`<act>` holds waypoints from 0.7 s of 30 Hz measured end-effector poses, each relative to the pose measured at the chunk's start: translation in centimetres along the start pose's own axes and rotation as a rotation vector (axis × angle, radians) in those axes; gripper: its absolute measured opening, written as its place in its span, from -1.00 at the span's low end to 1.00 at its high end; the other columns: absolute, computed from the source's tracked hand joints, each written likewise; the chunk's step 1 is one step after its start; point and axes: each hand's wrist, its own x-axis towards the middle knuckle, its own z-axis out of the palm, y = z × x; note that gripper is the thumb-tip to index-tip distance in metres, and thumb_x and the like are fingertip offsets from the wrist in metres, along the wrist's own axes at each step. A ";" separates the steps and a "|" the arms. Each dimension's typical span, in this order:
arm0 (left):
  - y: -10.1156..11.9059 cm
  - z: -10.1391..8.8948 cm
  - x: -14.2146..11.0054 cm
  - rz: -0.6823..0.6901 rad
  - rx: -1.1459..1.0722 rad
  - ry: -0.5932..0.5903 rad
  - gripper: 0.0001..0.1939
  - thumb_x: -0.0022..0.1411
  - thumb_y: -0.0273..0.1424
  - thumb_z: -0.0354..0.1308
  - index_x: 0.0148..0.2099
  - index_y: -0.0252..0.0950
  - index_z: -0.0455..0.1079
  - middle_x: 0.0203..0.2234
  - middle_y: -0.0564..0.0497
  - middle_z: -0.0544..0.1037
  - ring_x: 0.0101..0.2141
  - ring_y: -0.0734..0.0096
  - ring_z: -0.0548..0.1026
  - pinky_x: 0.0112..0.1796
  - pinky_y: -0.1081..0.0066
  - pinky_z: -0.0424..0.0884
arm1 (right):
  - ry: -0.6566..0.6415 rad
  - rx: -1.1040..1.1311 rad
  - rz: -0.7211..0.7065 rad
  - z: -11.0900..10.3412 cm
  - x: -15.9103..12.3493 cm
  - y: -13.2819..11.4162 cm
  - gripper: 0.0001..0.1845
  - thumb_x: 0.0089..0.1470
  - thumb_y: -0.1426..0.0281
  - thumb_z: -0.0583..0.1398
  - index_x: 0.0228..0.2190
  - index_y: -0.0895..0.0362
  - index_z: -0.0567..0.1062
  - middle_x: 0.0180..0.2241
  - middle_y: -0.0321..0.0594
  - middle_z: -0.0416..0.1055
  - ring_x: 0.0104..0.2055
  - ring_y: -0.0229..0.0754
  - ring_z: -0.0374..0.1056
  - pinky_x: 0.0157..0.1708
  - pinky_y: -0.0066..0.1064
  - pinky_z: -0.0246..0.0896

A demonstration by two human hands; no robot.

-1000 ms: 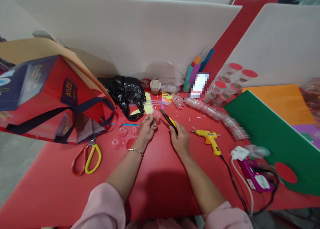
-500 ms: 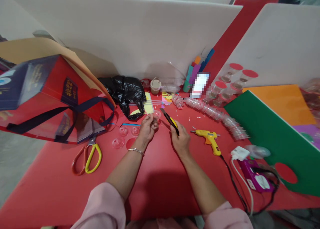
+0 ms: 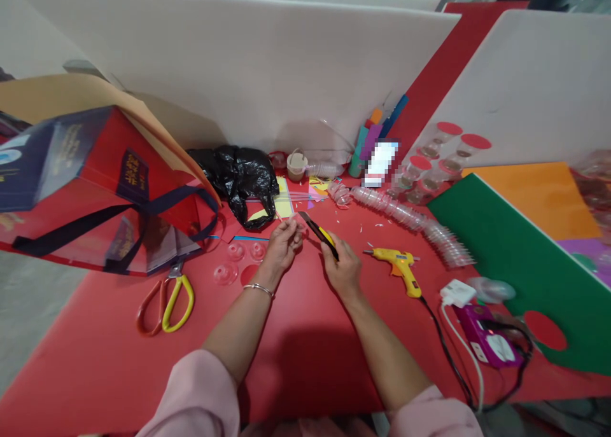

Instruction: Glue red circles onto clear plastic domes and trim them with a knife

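Observation:
My right hand [image 3: 342,266] is closed around a yellow and black utility knife [image 3: 325,235], its blade pointing up and to the left. The blade tip is close to the fingers of my left hand [image 3: 284,243]. Those fingers pinch a small clear plastic piece [image 3: 298,223], which looks like a thin cup or lid; the fingers hide part of it. Below and left of that hand, several clear plastic domed pieces [image 3: 225,273] lie on the red tabletop [image 3: 305,360], beside a red disc [image 3: 249,274].
Scissors [image 3: 178,303] lie at left beside a red gift bag [image 3: 95,195]. A black plastic bag [image 3: 248,176] is behind my hands. To the right are a yellow glue gun [image 3: 403,268], a purple power strip [image 3: 491,341], stacked clear cups [image 3: 410,214] and a green board [image 3: 515,265].
My right hand has moved the utility knife slightly left, bringing its blade up to the plastic piece in my left hand. The left hand has barely shifted.

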 end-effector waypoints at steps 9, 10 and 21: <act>0.5 -0.1 0.0 -0.067 -0.106 0.059 -0.67 0.17 -0.23 0.46 -0.30 -0.33 0.42 -0.49 0.09 0.45 -0.61 0.68 0.25 -0.61 0.58 0.13 | 0.057 -0.004 -0.054 0.1 -0.1 0.1 -0.55 0.42 0.18 0.11 0.20 0.09 0.49 0.08 -0.05 0.59 0.08 -0.07 0.55 0.09 -0.28 0.42; 0.5 -0.1 0.0 -0.072 -0.107 0.063 -0.67 0.19 -0.22 0.44 -0.30 -0.33 0.42 -0.50 0.09 0.44 -0.61 0.68 0.26 -0.61 0.58 0.12 | 0.041 -0.014 -0.072 0.2 -0.1 0.1 -0.55 0.42 0.18 0.12 0.19 0.09 0.50 0.07 -0.06 0.59 0.06 -0.07 0.56 0.08 -0.29 0.43; 0.6 -0.1 0.1 -0.063 -0.127 0.061 -0.67 0.17 -0.23 0.46 -0.30 -0.32 0.41 -0.51 0.09 0.43 -0.61 0.66 0.25 -0.62 0.58 0.11 | 0.073 -0.053 -0.133 0.2 -0.3 0.1 -0.58 0.40 0.23 0.16 0.18 0.09 0.51 0.00 -0.07 0.62 -0.05 -0.12 0.58 -0.01 -0.36 0.42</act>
